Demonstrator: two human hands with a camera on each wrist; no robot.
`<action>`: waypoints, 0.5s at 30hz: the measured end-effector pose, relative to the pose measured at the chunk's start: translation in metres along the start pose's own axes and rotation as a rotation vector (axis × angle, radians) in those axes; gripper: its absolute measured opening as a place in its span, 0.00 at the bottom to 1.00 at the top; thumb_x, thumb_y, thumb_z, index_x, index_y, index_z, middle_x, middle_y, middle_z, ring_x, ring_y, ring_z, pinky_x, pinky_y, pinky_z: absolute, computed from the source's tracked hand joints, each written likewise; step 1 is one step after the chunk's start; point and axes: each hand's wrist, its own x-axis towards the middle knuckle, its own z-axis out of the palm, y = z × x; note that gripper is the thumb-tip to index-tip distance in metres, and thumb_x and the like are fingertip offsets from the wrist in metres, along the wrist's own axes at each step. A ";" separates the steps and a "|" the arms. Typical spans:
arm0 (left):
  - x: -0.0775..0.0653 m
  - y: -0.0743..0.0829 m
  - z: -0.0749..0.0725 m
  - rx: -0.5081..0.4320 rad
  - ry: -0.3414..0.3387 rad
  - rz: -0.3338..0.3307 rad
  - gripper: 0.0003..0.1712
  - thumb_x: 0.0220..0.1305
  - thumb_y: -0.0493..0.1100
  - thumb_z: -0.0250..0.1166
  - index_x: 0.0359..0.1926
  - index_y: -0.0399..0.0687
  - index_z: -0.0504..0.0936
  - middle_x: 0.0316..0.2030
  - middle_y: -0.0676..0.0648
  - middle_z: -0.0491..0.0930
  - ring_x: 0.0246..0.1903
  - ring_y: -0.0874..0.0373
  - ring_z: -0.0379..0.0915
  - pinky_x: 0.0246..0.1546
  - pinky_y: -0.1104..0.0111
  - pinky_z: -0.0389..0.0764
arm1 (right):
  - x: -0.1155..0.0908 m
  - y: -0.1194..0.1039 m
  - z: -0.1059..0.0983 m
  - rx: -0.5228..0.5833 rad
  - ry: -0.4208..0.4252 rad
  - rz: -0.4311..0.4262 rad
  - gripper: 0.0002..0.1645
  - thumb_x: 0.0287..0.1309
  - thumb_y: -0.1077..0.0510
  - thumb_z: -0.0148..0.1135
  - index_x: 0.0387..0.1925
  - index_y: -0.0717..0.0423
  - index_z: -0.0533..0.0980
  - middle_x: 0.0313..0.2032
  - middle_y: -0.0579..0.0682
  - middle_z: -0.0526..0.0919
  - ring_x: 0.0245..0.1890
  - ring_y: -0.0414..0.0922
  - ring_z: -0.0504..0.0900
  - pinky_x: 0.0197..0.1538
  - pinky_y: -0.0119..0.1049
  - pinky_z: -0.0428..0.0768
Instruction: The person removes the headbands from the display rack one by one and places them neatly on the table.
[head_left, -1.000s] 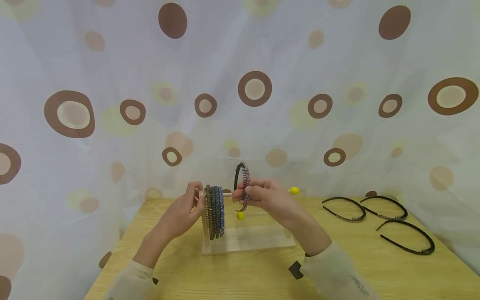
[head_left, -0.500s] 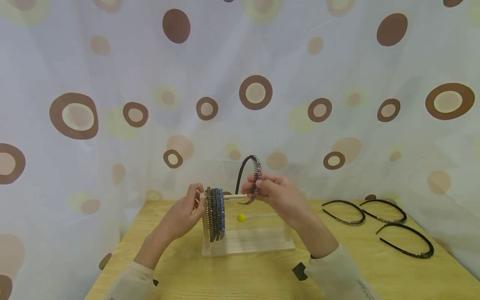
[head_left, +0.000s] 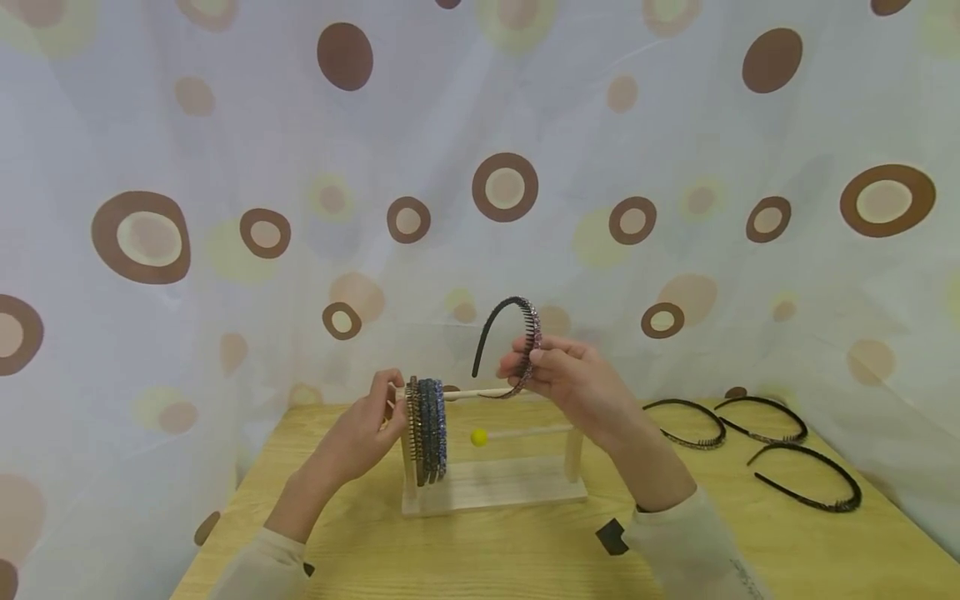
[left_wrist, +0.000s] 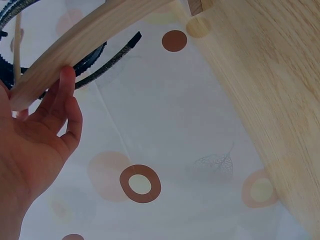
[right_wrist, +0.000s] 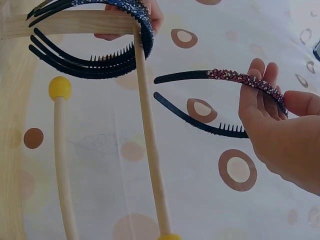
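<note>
With my right hand [head_left: 581,387] I pinch a headband [head_left: 534,321] with pink glitter and inner comb teeth, thumb on its outer side. In the right wrist view its two tips point toward the wooden rod [right_wrist: 150,135] and stand apart from it. My left hand [head_left: 363,429] grips the top of the wooden stand's upright post [left_wrist: 75,45] at the left. Right beside those fingers, several glittery headbands [head_left: 431,429] in brown, dark and blue hang together on the upper rod. The rod's far yellow end is hidden behind my right hand in the head view.
A lower rod with a yellow ball [head_left: 478,437] extends from the stand's right post. The stand's flat base [head_left: 495,487] rests on the wooden table [head_left: 450,558]. Three dark headbands lie at the right, the nearest one [head_left: 840,492] toward the front. A patterned curtain [head_left: 585,108] hangs behind.
My right hand has moved up and to the right with the pink headband, lifting it higher over the upper rod. My left hand keeps its grip on the post.
</note>
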 end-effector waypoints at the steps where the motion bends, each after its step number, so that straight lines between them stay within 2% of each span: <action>1: 0.000 0.000 0.001 -0.001 0.000 -0.001 0.13 0.76 0.41 0.50 0.54 0.52 0.57 0.36 0.51 0.73 0.36 0.60 0.77 0.33 0.63 0.78 | -0.001 -0.002 -0.002 0.007 -0.006 0.001 0.13 0.75 0.67 0.48 0.52 0.72 0.75 0.47 0.63 0.81 0.54 0.58 0.81 0.63 0.50 0.73; 6: 0.000 0.002 0.002 -0.011 -0.007 -0.008 0.12 0.77 0.41 0.50 0.55 0.53 0.56 0.36 0.51 0.73 0.36 0.60 0.77 0.32 0.64 0.78 | -0.010 -0.010 -0.011 0.048 -0.038 -0.005 0.14 0.77 0.68 0.44 0.51 0.71 0.76 0.48 0.62 0.79 0.54 0.58 0.81 0.63 0.50 0.73; 11: 0.000 0.004 0.001 -0.028 -0.009 -0.010 0.12 0.77 0.41 0.49 0.55 0.51 0.56 0.37 0.51 0.73 0.38 0.59 0.79 0.33 0.63 0.78 | -0.020 -0.014 -0.026 0.064 -0.047 -0.022 0.15 0.77 0.67 0.44 0.54 0.73 0.73 0.46 0.62 0.83 0.55 0.59 0.81 0.64 0.50 0.71; 15: 0.000 0.002 0.002 -0.025 -0.012 -0.011 0.13 0.77 0.40 0.49 0.55 0.52 0.56 0.36 0.51 0.73 0.39 0.59 0.79 0.32 0.63 0.77 | -0.028 -0.013 -0.040 0.064 -0.034 -0.027 0.15 0.79 0.67 0.42 0.53 0.71 0.73 0.45 0.62 0.84 0.54 0.58 0.82 0.63 0.48 0.72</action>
